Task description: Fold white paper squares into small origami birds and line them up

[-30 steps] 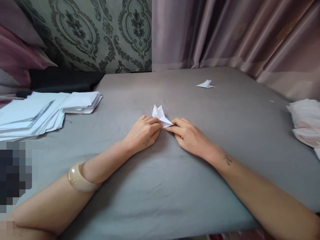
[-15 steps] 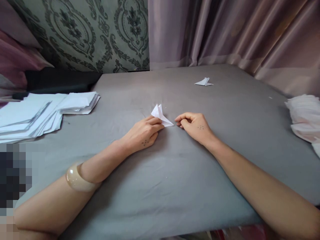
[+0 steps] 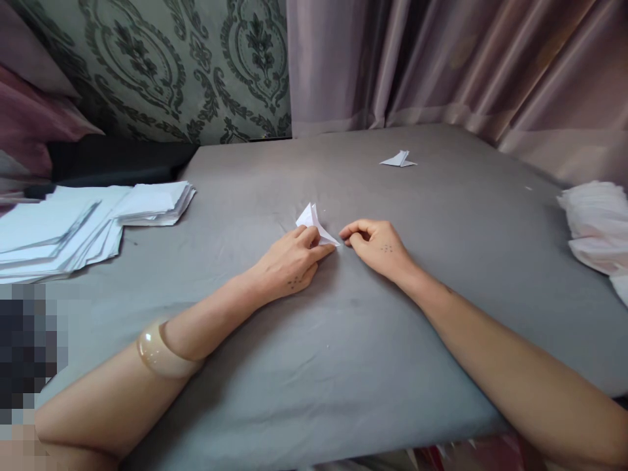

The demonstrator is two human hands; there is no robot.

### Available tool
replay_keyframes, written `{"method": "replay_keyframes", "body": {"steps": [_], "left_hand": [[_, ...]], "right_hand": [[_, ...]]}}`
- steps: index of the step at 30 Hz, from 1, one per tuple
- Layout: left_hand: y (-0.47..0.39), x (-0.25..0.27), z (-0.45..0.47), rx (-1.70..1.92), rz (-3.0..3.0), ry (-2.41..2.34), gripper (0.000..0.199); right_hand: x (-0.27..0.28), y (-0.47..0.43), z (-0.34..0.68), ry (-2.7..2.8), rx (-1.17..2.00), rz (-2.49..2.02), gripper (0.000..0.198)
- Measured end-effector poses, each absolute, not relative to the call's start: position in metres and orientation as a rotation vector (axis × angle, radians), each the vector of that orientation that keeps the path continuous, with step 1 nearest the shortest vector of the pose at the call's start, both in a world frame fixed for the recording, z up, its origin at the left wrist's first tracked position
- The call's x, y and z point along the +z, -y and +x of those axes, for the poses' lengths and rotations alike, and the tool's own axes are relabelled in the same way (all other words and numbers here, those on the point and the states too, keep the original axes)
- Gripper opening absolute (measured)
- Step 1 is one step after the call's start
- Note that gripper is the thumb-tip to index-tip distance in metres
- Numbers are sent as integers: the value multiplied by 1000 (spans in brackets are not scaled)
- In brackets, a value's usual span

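A small folded white paper piece (image 3: 308, 216) with pointed ends lies on the grey cloth-covered surface, its sharp tip aimed right. My left hand (image 3: 292, 258) grips it from the near side, and the fingers cover its lower left part. One left finger stretches along the near edge close to the tip. Just right of that tip is my right hand (image 3: 375, 245), its fingers curled inward with nothing visible in them. Whether its fingertips touch the paper tip, I cannot tell.
Another folded white paper piece (image 3: 399, 159) lies farther back. Stacks of white paper sheets (image 3: 53, 226) sit at the left, near a black item (image 3: 122, 160). A white crumpled bundle (image 3: 596, 226) is at the right edge. A pinkish curtain (image 3: 432, 65) hangs behind.
My left fingers have shifted right along the paper, with one now stretched toward its tip. My right hand has come slightly left, nearer the tip.
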State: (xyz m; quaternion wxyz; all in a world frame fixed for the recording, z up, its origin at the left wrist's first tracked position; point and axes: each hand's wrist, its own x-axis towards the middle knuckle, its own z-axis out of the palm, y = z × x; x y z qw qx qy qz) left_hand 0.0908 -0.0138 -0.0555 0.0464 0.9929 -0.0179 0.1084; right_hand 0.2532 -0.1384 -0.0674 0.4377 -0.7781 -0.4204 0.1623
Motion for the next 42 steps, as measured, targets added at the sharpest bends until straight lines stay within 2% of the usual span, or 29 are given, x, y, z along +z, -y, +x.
{"method": "replay_keyframes", "body": {"steps": [3, 7, 12, 15, 20, 28, 32, 36, 42], "left_hand": [[14, -56, 88, 411, 3022, -63, 34], [10, -56, 86, 762, 2972, -275, 25], [3, -55, 86, 1025, 2979, -387, 37], [2, -54, 85, 973, 2957, -484, 41], [1, -56, 83, 813, 2935, -471, 31], [-6, -64, 84, 894, 2801, -431, 15], [-8, -60, 86, 960, 2696, -485, 14], [-6, -53, 88, 1059, 2242, -646, 16], [5, -50, 92, 820, 1452, -695, 22]], "right_hand": [[-67, 139, 252, 1091, 388, -1934, 23], [-68, 140, 252, 1097, 405, -1912, 23], [-68, 141, 252, 1085, 413, -1930, 23], [-68, 141, 252, 1109, 414, -1913, 23], [-72, 141, 252, 1168, 413, -1798, 30], [-72, 143, 250, 1262, 467, -1735, 36], [-73, 142, 250, 1248, 473, -1694, 36], [-71, 141, 251, 1119, 359, -1603, 32], [-59, 143, 243, 1089, 93, -1515, 19]]}}
